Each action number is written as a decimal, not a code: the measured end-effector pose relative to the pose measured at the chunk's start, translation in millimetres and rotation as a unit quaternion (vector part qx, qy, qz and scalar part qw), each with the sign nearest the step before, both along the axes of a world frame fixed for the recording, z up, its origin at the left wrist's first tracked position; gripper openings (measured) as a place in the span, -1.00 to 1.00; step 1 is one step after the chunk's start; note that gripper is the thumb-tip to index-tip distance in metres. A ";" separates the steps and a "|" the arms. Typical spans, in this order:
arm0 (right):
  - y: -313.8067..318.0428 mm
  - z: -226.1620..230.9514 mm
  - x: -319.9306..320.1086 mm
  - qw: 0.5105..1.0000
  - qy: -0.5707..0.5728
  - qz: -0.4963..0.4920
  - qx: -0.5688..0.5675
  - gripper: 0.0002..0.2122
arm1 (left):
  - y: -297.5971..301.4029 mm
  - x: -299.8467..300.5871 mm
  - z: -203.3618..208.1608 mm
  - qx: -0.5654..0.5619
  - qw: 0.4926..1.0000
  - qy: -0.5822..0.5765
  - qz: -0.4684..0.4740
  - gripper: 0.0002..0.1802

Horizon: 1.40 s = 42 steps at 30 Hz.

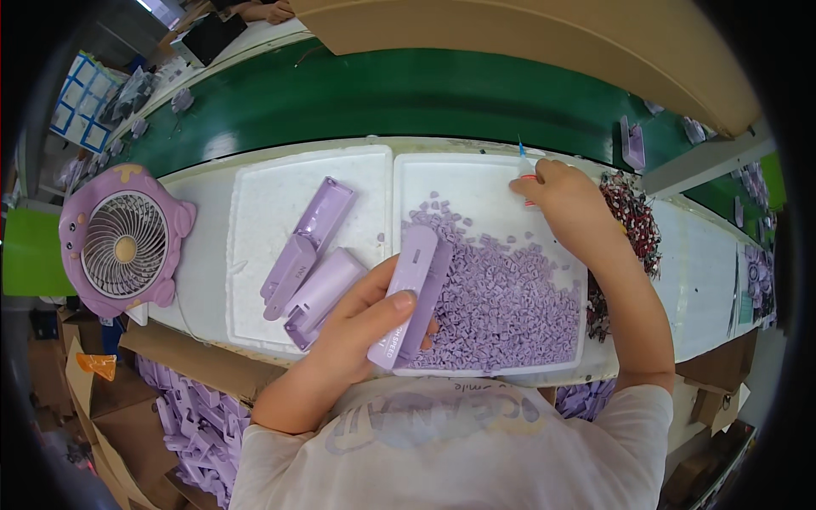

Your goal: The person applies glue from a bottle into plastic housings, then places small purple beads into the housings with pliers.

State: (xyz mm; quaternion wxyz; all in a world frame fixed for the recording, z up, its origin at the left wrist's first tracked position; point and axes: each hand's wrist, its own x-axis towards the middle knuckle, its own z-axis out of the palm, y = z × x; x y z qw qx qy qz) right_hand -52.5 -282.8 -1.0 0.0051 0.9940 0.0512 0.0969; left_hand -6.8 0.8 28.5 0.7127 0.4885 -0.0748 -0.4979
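Fingers of our left hand [365, 321] are closed around a long lilac casing [418, 268], which we hold slanted over the left part of a white tray [476, 180] heaped with small lilac pieces [510, 297]. With our right hand [565, 195] we grip a slim bottle [527, 168] with a blue needle tip, near the tray's far right corner, fingers drawn in around it. More lilac shells [327, 217] lie in a second tray [246, 255]; further left, a purple fan [125, 249] stands on our desk [206, 208].
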 end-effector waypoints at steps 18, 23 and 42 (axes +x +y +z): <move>75.9 43.1 -31.0 0.812 -0.144 0.188 0.533 -0.76 | 9.2 0.2 6.1 -0.042 0.998 0.021 -0.041 -0.33; 84.2 34.4 -38.8 0.768 -0.109 0.108 0.622 -0.75 | 0.8 -5.0 13.6 0.012 0.999 -0.029 -0.018 -0.25; 87.6 31.6 -40.3 0.772 -0.133 0.067 0.618 -0.78 | 3.4 -4.7 11.0 -0.054 0.996 0.008 -0.066 -0.30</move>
